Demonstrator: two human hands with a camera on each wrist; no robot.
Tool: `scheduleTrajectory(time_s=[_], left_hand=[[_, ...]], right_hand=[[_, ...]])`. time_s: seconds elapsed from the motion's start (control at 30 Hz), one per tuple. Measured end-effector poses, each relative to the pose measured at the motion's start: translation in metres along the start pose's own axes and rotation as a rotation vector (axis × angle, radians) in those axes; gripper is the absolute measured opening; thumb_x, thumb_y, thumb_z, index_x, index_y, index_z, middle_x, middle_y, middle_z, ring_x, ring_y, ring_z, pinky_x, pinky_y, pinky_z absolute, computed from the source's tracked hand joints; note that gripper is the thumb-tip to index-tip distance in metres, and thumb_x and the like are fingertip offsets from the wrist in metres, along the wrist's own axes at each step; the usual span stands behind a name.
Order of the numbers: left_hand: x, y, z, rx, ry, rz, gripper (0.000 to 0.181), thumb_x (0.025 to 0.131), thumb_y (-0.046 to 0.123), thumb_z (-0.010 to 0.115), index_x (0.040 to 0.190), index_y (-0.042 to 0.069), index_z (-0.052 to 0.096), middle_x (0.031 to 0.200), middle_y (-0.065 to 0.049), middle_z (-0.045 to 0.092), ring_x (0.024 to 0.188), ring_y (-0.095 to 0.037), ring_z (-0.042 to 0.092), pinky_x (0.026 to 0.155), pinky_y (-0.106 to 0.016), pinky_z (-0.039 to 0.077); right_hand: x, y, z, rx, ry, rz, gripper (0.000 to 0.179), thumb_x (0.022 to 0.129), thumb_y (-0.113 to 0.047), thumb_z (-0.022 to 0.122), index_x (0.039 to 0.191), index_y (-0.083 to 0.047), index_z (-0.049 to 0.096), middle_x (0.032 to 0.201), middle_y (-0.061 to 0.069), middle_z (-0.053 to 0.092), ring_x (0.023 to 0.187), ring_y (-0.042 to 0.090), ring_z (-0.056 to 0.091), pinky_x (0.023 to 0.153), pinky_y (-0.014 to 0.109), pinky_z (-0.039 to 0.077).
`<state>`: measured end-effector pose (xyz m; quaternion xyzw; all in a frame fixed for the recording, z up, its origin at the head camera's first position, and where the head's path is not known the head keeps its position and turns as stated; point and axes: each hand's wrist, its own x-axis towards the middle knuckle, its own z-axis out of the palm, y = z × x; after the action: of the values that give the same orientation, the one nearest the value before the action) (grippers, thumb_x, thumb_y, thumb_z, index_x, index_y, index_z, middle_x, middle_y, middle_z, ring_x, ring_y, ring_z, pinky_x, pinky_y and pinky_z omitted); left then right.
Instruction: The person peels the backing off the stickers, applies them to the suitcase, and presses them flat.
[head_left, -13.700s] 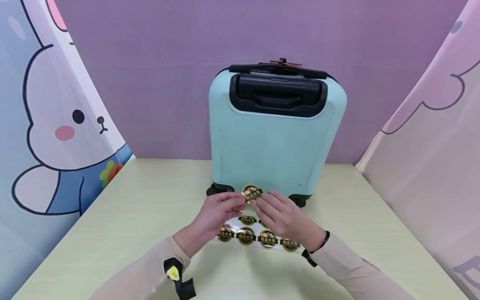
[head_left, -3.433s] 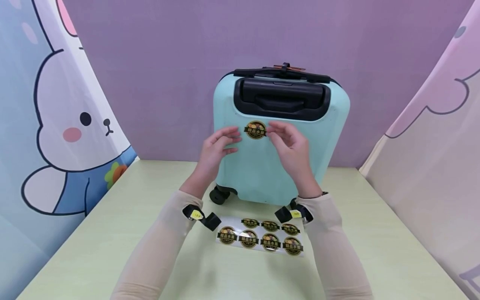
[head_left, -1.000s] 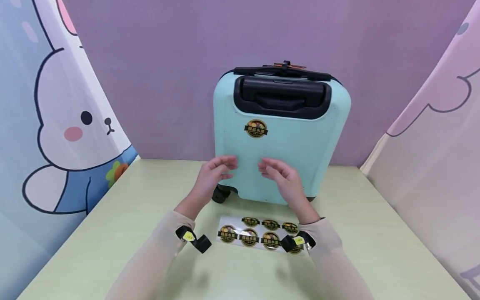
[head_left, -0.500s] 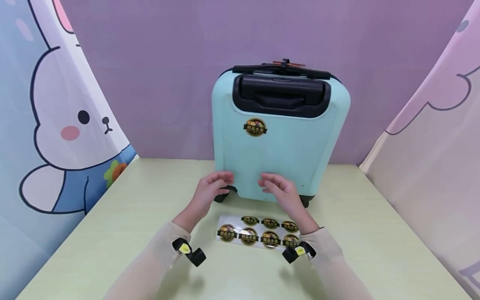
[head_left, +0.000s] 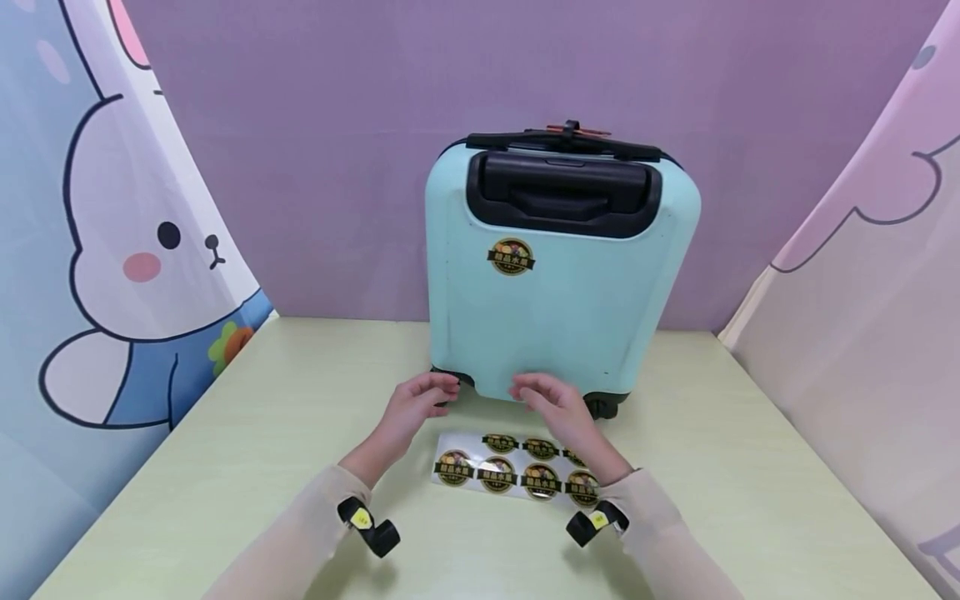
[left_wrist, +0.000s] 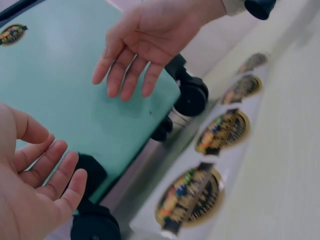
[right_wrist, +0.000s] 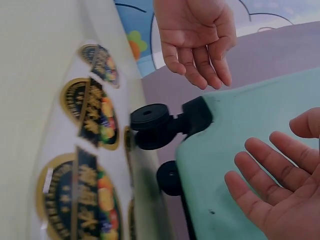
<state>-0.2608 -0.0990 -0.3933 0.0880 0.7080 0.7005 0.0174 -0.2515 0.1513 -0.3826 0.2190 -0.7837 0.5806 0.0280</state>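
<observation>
A mint-green suitcase (head_left: 555,317) stands upright on the table with its black handle recess facing me. One round black-and-gold sticker (head_left: 512,257) is on its front, left of centre below that recess. My left hand (head_left: 414,408) hovers by the suitcase's lower left corner, fingers loosely bent and holding nothing. Opposite it, my right hand (head_left: 553,404) hangs before the lower edge, likewise relaxed; in the right wrist view its fingers (right_wrist: 265,180) are spread apart. Between my forearms lies a white sticker sheet (head_left: 480,492) carrying several more round stickers, partly covered by my right forearm.
Black caster wheels (right_wrist: 150,125) support the suitcase. The pale table (head_left: 247,467) spreads around it, backed by a purple wall (head_left: 330,167). A cartoon-printed curtain (head_left: 142,217) hangs at the left and a pale printed one (head_left: 862,317) at the right. Each wrist wears a black camera strap.
Earlier both hands held a sticker, first near the sheet, then against the suitcase's front. Now it stays there unheld, and both hands have come down and toward me, away from it.
</observation>
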Motion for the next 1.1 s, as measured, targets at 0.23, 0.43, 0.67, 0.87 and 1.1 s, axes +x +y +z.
scheduleTrajectory(time_s=[0.23, 0.43, 0.67, 0.87, 1.1], left_hand=[[-0.007, -0.020, -0.009, 0.031, 0.001, -0.035, 0.030, 0.096, 0.003, 0.051, 0.121, -0.011, 0.060, 0.119, -0.027, 0.062, 0.105, -0.029, 0.064, 0.088, -0.041, 0.056], [-0.014, -0.032, -0.015, 0.029, 0.027, -0.088, 0.030, 0.094, 0.000, 0.051, 0.119, -0.011, 0.061, 0.115, -0.024, 0.065, 0.097, -0.022, 0.065, 0.088, -0.043, 0.056], [-0.023, -0.040, -0.020, 0.042, 0.061, -0.142, 0.029, 0.092, -0.001, 0.054, 0.116, -0.014, 0.062, 0.113, -0.024, 0.066, 0.092, -0.022, 0.066, 0.083, -0.039, 0.058], [-0.031, -0.041, -0.026, 0.102, 0.037, -0.173, 0.032, 0.088, -0.001, 0.058, 0.116, -0.017, 0.061, 0.114, -0.025, 0.067, 0.092, -0.023, 0.067, 0.085, -0.037, 0.058], [-0.036, -0.038, -0.031, 0.139, -0.073, -0.190, 0.039, 0.088, 0.000, 0.063, 0.121, -0.021, 0.057, 0.110, -0.025, 0.068, 0.092, -0.025, 0.070, 0.084, -0.035, 0.058]], right_hand=[[-0.007, 0.011, 0.007, -0.029, -0.060, -0.006, 0.034, 0.103, -0.010, 0.053, 0.132, 0.007, 0.055, 0.119, 0.025, 0.064, 0.111, 0.040, 0.061, 0.092, 0.035, 0.054], [-0.012, 0.018, 0.013, -0.128, -0.091, -0.032, 0.033, 0.102, -0.013, 0.055, 0.130, 0.006, 0.058, 0.115, 0.025, 0.066, 0.097, 0.043, 0.062, 0.079, 0.041, 0.058], [-0.016, 0.024, 0.018, -0.187, -0.122, -0.036, 0.031, 0.102, -0.013, 0.056, 0.127, 0.004, 0.061, 0.110, 0.017, 0.068, 0.098, 0.035, 0.065, 0.081, 0.028, 0.055], [-0.020, 0.025, 0.021, -0.254, -0.155, -0.051, 0.031, 0.101, -0.013, 0.058, 0.126, 0.004, 0.062, 0.108, 0.012, 0.069, 0.091, 0.026, 0.066, 0.072, 0.026, 0.056], [-0.024, 0.023, 0.022, -0.387, -0.252, -0.106, 0.032, 0.102, -0.012, 0.056, 0.130, 0.003, 0.060, 0.125, 0.013, 0.065, 0.113, 0.028, 0.061, 0.092, 0.041, 0.053]])
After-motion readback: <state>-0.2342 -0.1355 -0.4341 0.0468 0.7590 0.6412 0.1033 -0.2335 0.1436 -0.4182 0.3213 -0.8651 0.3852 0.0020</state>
